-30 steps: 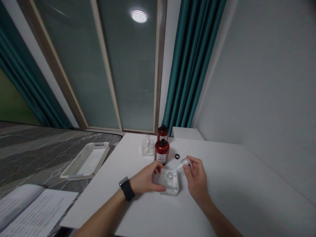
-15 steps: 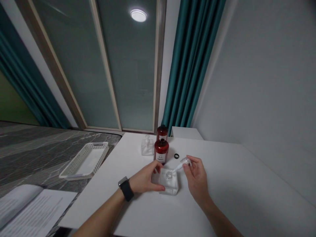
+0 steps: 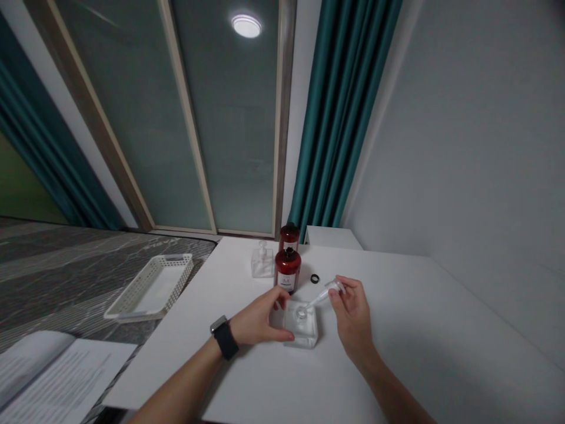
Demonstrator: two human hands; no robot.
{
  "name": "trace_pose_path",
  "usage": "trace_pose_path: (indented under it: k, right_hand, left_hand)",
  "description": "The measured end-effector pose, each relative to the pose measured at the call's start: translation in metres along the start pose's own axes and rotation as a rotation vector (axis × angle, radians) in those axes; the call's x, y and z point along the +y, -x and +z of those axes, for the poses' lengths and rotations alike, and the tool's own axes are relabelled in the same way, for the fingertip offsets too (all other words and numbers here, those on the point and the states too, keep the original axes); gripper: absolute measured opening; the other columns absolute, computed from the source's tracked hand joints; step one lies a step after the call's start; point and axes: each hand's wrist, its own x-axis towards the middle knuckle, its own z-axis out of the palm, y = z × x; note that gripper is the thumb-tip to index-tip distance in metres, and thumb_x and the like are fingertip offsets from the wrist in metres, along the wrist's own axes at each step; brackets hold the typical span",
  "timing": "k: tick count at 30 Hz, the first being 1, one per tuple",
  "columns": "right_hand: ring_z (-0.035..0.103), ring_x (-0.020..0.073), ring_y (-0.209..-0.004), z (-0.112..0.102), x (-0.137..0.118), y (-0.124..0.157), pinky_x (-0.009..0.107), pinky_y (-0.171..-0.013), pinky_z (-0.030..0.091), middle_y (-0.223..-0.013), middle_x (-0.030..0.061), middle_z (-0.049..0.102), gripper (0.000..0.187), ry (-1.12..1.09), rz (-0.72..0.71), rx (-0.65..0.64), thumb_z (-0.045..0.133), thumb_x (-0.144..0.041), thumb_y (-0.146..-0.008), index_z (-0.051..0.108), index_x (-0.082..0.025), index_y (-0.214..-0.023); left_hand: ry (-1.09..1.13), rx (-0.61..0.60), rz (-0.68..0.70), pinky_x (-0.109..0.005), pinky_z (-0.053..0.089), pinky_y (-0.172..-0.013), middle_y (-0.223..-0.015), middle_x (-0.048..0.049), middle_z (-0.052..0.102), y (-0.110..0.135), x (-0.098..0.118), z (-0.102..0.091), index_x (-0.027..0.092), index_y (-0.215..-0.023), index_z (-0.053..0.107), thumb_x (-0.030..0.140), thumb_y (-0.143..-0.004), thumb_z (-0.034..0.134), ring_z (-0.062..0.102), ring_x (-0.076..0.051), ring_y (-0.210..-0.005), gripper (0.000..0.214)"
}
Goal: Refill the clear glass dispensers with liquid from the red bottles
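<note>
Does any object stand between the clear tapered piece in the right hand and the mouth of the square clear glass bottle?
Nothing visible does. From the right hand, the clear tapered piece slants down toward the mouth of the bottle. The left hand is at its left side, and the black ring lies farther back.

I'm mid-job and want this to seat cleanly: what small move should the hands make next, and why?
Probably the right hand should tilt the stemmed piece upright over the square glass bottle. Its stem slants, with the tip close to the bottle's upward-facing mouth, and the left hand holds the bottle's side.
</note>
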Motion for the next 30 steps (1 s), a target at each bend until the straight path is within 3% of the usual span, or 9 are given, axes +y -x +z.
trace_pose_path:
  k: [10,17,20,24,30]
  right_hand:
    - [0.063,0.0178,-0.076,-0.003,0.000,-0.003,0.032,-0.071,0.053,-0.087,0.0026,0.063,0.030,-0.042,0.070,-0.037,0.068,-0.040,-0.083,0.056,-0.022,-0.103]
    - [0.065,0.0170,-0.073,-0.021,0.011,-0.024,0.036,-0.073,0.054,-0.086,-0.0010,0.061,0.026,-0.157,0.148,0.065,0.065,-0.038,-0.083,0.049,-0.025,-0.099]
    - [0.065,0.0175,-0.076,-0.029,0.019,-0.030,0.034,-0.071,0.053,-0.088,-0.0006,0.061,0.028,0.004,0.097,0.053,0.065,-0.037,-0.082,0.052,-0.024,-0.103]
    - [0.055,0.0158,-0.063,-0.035,0.031,-0.037,0.027,-0.055,0.044,-0.075,-0.0030,0.056,0.020,0.241,0.022,0.032,0.064,-0.034,-0.080,0.054,-0.022,-0.094]
    - [0.057,0.0189,-0.066,-0.042,0.052,-0.045,0.030,-0.059,0.046,-0.073,-0.0014,0.061,0.017,0.374,-0.009,-0.050,0.060,-0.028,-0.072,0.059,-0.022,-0.088]
  left_hand:
    - [0.008,0.002,0.003,-0.037,0.045,-0.085,-0.105,-0.0064,0.059,-0.001,0.002,0.000,0.017,-0.108,0.052,0.033,-0.066,0.083,0.055,-0.024,-0.093,0.055]
    - [0.003,0.000,-0.028,-0.037,0.045,-0.085,-0.105,-0.0059,0.058,-0.001,0.006,-0.001,0.018,-0.107,0.051,0.027,-0.064,0.083,0.055,-0.024,-0.095,0.054]
    - [0.005,0.006,-0.031,-0.038,0.045,-0.086,-0.106,-0.0057,0.058,-0.001,0.007,-0.001,0.019,-0.108,0.051,0.025,-0.064,0.083,0.055,-0.025,-0.095,0.054]
    - [0.004,0.002,-0.020,-0.039,0.045,-0.087,-0.106,-0.0055,0.059,0.000,0.006,-0.001,0.019,-0.108,0.050,0.027,-0.066,0.082,0.054,-0.024,-0.095,0.054]
    - [0.000,0.002,-0.018,-0.039,0.045,-0.087,-0.106,-0.0050,0.059,0.000,0.005,-0.001,0.019,-0.108,0.050,0.027,-0.066,0.082,0.055,-0.024,-0.095,0.053]
